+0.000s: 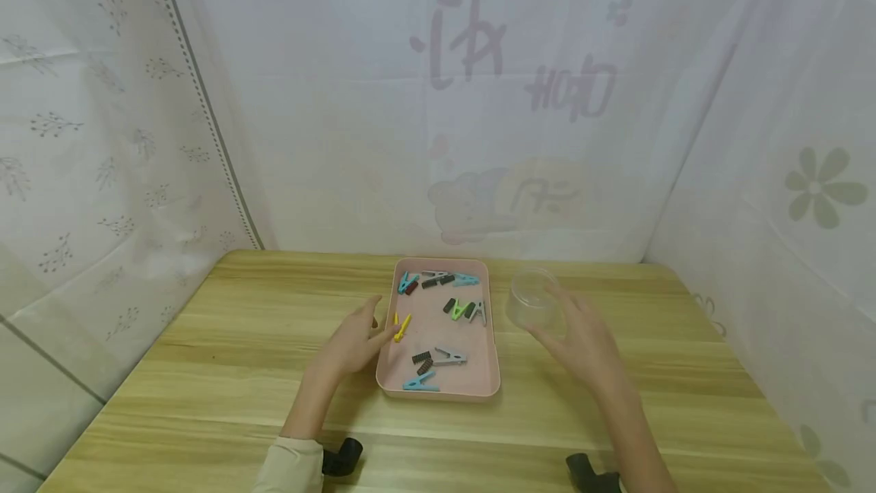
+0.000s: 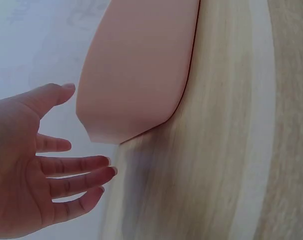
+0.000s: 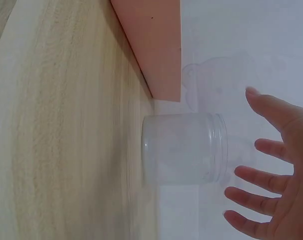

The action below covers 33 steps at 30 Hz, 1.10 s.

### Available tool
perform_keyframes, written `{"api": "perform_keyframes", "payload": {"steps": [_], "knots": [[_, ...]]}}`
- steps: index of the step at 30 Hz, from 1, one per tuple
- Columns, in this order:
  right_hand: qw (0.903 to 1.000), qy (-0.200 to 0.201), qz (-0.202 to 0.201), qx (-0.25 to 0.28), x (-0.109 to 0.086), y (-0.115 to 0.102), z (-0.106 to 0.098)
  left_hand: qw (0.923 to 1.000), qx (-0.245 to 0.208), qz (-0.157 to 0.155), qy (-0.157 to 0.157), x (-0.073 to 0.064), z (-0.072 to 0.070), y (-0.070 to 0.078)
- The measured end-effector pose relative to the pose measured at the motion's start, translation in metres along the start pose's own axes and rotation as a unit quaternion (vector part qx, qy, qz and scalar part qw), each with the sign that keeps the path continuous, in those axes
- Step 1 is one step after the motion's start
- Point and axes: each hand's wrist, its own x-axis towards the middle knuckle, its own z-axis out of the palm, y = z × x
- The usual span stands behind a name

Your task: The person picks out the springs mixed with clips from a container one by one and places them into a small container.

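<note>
A shallow pink tray (image 1: pixel 427 329) holds several spring clips, among them a yellow clip (image 1: pixel 402 328), a green clip (image 1: pixel 459 311), a light blue clip (image 1: pixel 420 382) and a grey clip (image 1: pixel 449 357). Small dark ribbed pieces (image 1: pixel 421 357) lie among them. My left hand (image 1: pixel 350 342) is at the tray's left side, fingers spread, its thumb overlapping the rim close to the yellow clip in the head view. Right of the tray stands an upright clear plastic jar (image 3: pixel 179 149), its threaded mouth uncovered. Spread fingers of my right hand (image 1: pixel 582 337) hover just beside the jar, holding nothing.
Everything stands on a wooden table (image 1: pixel 239 356) with light and dark grain. Pale printed curtains (image 1: pixel 342 97) hang behind it and along both sides. Black wrist mounts (image 1: pixel 344 458) show below both hands.
</note>
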Motion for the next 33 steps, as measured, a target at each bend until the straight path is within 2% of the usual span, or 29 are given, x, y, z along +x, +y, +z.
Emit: {"api": "perform_keyframes", "payload": {"steps": [3, 13, 18, 25, 33], "knots": [[0.9999, -0.009, 0.006, 0.006, -0.001, -0.003, 0.000, 0.9999, -0.014, 0.000, -0.002, 0.000, 0.001, 0.001], [0.9993, -0.009, -0.012, 0.034, 0.001, -0.008, 0.004, 0.9992, -0.040, 0.004, -0.004, 0.000, 0.005, 0.005], [0.9988, -0.020, -0.002, 0.044, 0.003, -0.013, 0.005, 0.9985, -0.054, 0.004, -0.006, 0.000, 0.007, 0.006], [0.9979, -0.038, 0.011, 0.051, 0.005, -0.020, 0.008, 0.9988, -0.049, 0.003, 0.002, 0.003, 0.013, 0.005], [0.9954, -0.057, 0.010, 0.076, 0.007, -0.026, 0.015, 0.9979, -0.065, -0.001, 0.006, 0.003, 0.015, 0.006]]}}
